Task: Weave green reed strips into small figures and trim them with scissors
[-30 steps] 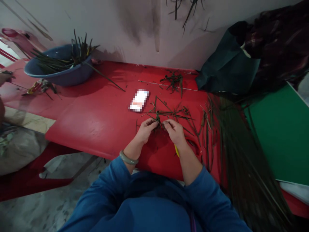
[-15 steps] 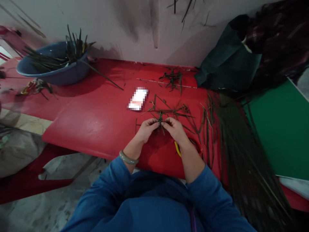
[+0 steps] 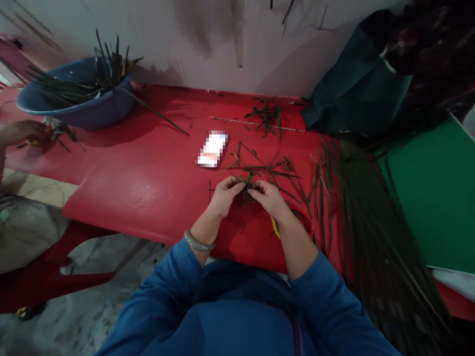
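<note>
My left hand (image 3: 223,196) and my right hand (image 3: 271,198) meet over the red table (image 3: 148,178), fingers pinched on a small knot of woven green leaf strips (image 3: 248,184). A pale green bangle (image 3: 198,242) circles my left wrist. Loose leaf strips (image 3: 267,170) lie scattered just beyond my fingers. Under my right wrist a yellow and red handle of scissors (image 3: 276,228) shows partly.
A blue basin (image 3: 74,101) full of long leaves stands at the far left, with another person's hand (image 3: 22,132) beside it. A small blurred card (image 3: 211,149) lies mid-table. A long leaf bundle (image 3: 367,217), dark bag (image 3: 356,89) and green board (image 3: 434,198) fill the right.
My hands stayed on the leaf knot, fingers shifting slightly closer together. Another person's hand has come into view at the far left near the basin.
</note>
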Available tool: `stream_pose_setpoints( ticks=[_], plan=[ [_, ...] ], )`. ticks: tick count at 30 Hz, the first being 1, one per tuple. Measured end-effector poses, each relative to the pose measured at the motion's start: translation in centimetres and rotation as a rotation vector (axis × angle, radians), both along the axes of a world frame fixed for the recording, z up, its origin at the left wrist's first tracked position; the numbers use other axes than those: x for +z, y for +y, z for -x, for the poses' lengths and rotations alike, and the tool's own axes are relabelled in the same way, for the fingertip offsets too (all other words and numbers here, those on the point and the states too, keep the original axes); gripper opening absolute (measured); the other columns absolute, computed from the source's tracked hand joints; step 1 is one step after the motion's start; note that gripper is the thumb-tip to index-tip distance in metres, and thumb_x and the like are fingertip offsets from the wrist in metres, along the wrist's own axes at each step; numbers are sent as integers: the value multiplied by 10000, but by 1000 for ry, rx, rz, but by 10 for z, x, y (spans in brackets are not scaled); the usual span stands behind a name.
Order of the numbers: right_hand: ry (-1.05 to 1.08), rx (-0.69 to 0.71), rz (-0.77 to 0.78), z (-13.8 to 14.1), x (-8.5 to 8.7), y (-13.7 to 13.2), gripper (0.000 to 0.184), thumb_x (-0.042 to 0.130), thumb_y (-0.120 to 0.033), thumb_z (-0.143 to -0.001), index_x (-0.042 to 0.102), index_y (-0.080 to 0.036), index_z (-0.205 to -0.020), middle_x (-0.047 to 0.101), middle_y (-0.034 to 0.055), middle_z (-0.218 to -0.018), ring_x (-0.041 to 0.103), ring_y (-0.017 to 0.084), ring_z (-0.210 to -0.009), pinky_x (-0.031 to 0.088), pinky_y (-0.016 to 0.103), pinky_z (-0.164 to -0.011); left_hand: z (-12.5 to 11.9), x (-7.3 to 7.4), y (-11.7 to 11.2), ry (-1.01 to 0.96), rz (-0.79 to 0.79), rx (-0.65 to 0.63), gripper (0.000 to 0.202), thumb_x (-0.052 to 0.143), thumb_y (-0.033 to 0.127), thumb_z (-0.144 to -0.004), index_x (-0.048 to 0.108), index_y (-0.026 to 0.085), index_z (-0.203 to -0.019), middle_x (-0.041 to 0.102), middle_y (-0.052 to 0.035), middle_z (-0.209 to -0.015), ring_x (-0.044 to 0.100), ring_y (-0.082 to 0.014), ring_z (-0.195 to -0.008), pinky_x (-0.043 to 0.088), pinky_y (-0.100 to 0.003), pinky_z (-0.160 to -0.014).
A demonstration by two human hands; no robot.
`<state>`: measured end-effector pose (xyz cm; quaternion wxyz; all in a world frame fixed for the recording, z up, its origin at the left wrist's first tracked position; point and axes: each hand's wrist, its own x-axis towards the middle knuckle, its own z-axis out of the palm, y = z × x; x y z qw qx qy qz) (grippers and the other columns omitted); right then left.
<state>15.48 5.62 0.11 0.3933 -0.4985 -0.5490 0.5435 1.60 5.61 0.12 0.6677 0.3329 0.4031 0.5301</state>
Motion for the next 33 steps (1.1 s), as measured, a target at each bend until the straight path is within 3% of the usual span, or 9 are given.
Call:
stream_pose_setpoints(
  ticks=[10, 15, 22, 26, 33],
  plan=[
    [73, -143, -20, 2, -3, 0, 188, 563, -363, -668, 506, -185, -692, 492, -42, -604, 438, 91, -546, 378, 232, -534, -1, 1, 0, 108, -13, 11, 198, 705, 226, -577, 567, 146, -695, 573, 31, -659, 513, -65, -642, 400, -223, -669],
    [-97, -158, -228, 0, 1, -3, 192, 565, -376, -704, 543, -196, -766, 579, 2, -729, 526, 129, -670, 428, 262, -643, 0, 2, 1, 134, 43, 51, 208, 699, 240, -567, 555, 152, -690, 553, 32, -633, 492, -65, -594, 383, -217, -605],
    [-383, -91, -304, -1, 1, -6, 179, 498, -341, -756, 605, -209, -812, 649, 31, -767, 573, 164, -696, 433, 296, -662, -1, 3, 0, 134, -8, 14, 202, 689, 243, -593, 556, 152, -714, 566, 26, -674, 511, -73, -646, 403, -232, -665],
    [-403, -111, -308, -1, -1, -6, 180, 470, -305, -762, 614, -211, -815, 654, 29, -754, 583, 168, -692, 434, 293, -654, -3, 3, -1, 160, -80, -76, 211, 682, 234, -608, 554, 152, -754, 575, 19, -715, 515, -77, -682, 407, -236, -686],
    [-403, -140, -319, -2, -1, -6, 191, 476, -353, -778, 596, -204, -786, 646, 33, -740, 573, 163, -668, 425, 282, -621, -3, 1, 1, 142, -54, -41, 273, 665, 165, -594, 544, 163, -838, 609, 8, -745, 551, -81, -702, 422, -228, -687]
  ],
)
